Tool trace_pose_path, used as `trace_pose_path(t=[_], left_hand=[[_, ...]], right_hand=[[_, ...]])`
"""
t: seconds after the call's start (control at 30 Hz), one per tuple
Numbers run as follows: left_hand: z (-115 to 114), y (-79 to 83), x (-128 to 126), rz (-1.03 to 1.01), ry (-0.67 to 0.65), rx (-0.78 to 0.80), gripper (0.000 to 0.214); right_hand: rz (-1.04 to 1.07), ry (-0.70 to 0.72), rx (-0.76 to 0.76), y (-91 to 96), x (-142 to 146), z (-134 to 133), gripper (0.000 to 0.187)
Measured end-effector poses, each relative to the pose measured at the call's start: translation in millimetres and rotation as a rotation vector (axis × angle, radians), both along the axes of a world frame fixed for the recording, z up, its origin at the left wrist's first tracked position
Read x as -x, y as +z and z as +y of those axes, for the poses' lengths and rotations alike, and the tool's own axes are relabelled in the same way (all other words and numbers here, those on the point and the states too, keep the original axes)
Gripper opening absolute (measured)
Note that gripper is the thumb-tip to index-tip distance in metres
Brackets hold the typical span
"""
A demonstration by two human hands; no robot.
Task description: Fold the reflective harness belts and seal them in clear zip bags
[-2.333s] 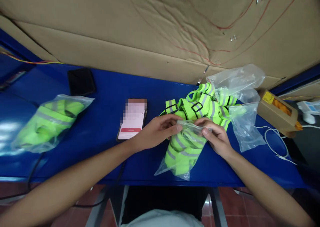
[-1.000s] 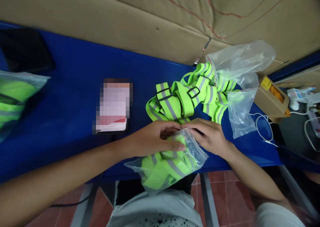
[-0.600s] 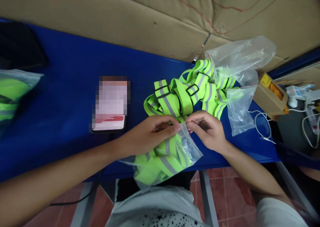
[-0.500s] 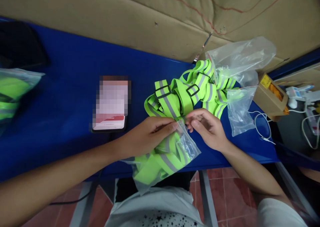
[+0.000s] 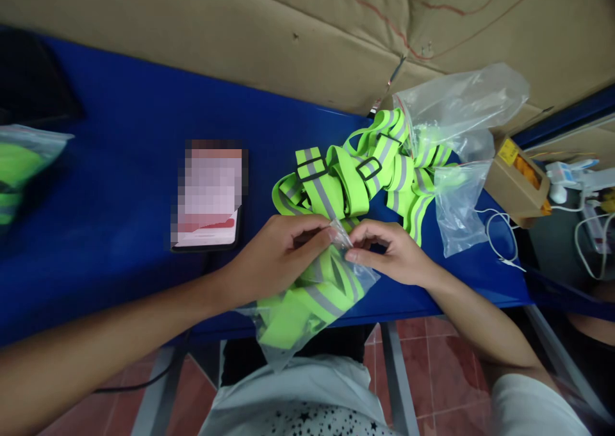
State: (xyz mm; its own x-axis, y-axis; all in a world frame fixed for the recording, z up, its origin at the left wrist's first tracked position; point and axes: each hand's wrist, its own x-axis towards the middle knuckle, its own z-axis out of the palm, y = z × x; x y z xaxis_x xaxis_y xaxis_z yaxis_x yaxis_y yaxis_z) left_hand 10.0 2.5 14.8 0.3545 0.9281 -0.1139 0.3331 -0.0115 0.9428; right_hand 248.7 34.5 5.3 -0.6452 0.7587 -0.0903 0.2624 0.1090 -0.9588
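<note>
A clear plastic bag point(image 5: 283, 353) with a folded neon-yellow reflective strap point(image 5: 327, 298) inside lies over the table's near edge. My left hand point(image 5: 293, 247) pinches the bag's upper edge between thumb and fingers. Close beside it, my right hand point(image 5: 387, 250) pinches the same edge toward the corner, thumb below and fingers above. Just beyond both hands rests a loose heap of neon-yellow reflective straps point(image 5: 355, 189) with grey stripes and black buckles.
A phone point(image 5: 206, 199) lies left of the heap. Another bagged strap point(image 5: 24, 167) is at the far left. Clear plastic bags point(image 5: 461, 209), a white cable point(image 5: 502, 241) and a cardboard box point(image 5: 516, 183) are on the right. A cardboard-coloured panel point(image 5: 202, 32) borders the blue table point(image 5: 125, 161).
My right hand has moved slightly left and closed on the bag's edge, having been apart from it with its fingers curled. My left hand keeps its hold.
</note>
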Motion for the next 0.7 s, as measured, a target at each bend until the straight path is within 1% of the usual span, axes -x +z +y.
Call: trace_pose_path(t=[0.13, 0.23, 0.43, 0.57, 0.7], left_hand=[[0.0, -2.4, -1.3, -0.067, 0.008, 0.067, 0.033], [-0.3, -2.7, -2.2, -0.113, 0.035, 0.052, 0.03], [-1.6, -3.4, -2.1, -0.078, 0.031, 0.012, 0.031], [-2.9, -4.9, -2.1, -0.055, 0.022, -0.006, 0.031], [-2.7, -1.0, -2.3, -0.096, 0.002, 0.05, 0.03]], right_hand=[[0.004, -0.023, 0.052, -1.8, 0.8, 0.4, 0.023], [0.007, -0.027, 0.059, -2.5, 0.4, 0.2, 0.022], [0.037, -0.055, 0.101, -4.9, 2.2, -1.6, 0.022], [0.057, -0.077, 0.071, -3.5, 5.7, -3.5, 0.022], [0.06, -0.067, 0.01, -2.1, 7.1, -5.9, 0.018]])
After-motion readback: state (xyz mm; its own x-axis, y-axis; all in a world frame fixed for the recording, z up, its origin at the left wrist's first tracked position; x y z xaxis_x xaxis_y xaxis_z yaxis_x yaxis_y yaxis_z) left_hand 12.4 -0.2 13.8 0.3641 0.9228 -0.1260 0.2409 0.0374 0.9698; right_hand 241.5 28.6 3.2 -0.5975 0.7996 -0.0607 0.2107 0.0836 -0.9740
